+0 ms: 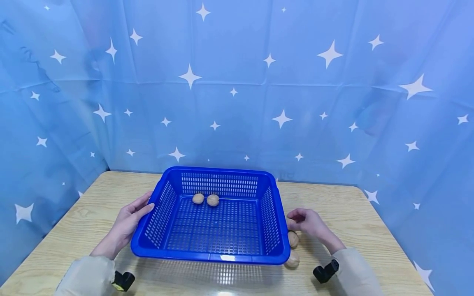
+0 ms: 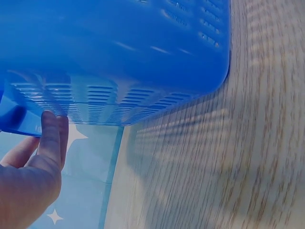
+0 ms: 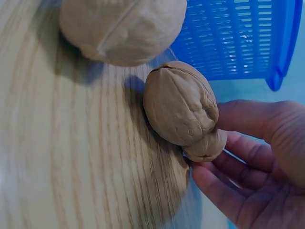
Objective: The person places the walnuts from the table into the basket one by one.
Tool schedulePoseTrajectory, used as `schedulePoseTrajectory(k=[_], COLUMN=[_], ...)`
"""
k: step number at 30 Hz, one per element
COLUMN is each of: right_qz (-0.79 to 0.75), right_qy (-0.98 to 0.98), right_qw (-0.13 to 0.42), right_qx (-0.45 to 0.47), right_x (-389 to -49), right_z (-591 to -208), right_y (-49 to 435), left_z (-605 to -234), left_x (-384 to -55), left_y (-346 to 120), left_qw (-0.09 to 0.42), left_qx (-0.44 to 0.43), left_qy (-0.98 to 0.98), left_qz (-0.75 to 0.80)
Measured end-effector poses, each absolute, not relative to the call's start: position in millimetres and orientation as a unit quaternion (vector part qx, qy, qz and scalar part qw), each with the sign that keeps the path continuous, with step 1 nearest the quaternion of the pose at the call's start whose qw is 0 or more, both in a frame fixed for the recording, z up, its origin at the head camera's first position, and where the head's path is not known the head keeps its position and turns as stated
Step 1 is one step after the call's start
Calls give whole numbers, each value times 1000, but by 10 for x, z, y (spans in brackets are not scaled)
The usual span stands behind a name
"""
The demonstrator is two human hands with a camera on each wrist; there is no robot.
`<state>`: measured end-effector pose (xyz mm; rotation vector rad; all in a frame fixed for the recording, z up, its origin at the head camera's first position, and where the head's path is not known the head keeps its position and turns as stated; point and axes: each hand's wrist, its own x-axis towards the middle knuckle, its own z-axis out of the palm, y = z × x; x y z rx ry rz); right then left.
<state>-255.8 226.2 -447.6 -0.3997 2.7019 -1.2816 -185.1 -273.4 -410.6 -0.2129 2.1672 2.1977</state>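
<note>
A blue plastic basket (image 1: 210, 257) stands on the table, with two walnuts (image 1: 212, 200) inside near its back wall. At its left side my left hand (image 1: 127, 222) grips the rim, thumb on top; in the left wrist view the fingers (image 2: 50, 138) reach under that rim. Just outside the basket's right wall, my right hand (image 1: 310, 224) pinches a walnut (image 3: 206, 147) between thumb and fingers. That walnut is partly hidden behind a nearer walnut (image 3: 181, 102). Another walnut (image 3: 123, 28) lies closer to the wrist camera, by the basket's front right corner.
The light wood-grain table (image 1: 340, 205) extends on both sides of the basket. Behind and beside it hangs a blue curtain (image 1: 237, 107) with white stars. Each wrist wears a small black device (image 1: 326, 271) beside a pale sleeve (image 1: 355, 271).
</note>
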Motion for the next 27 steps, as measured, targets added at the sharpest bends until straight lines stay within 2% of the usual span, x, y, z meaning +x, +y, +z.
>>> schedulePoseTrajectory(k=[9,13,27], right_qz=[-403,-393,-428], right_qy=[908,912,893], right_qw=[53,33,10], right_qx=[-106,-110,-137], right_x=[-2538,-2550,-2552], right_z=[-4443,-4422,-4099], right_y=[2251,2272,2289], left_z=[-4113,-4116,-4103], left_x=[-1858,-1862,-1858], left_y=[-2726,-2722,-2735], left_qw=[26,25,28], left_qx=[-69,-69,-78], left_qy=[699,698,703], left_qz=[711,712,707])
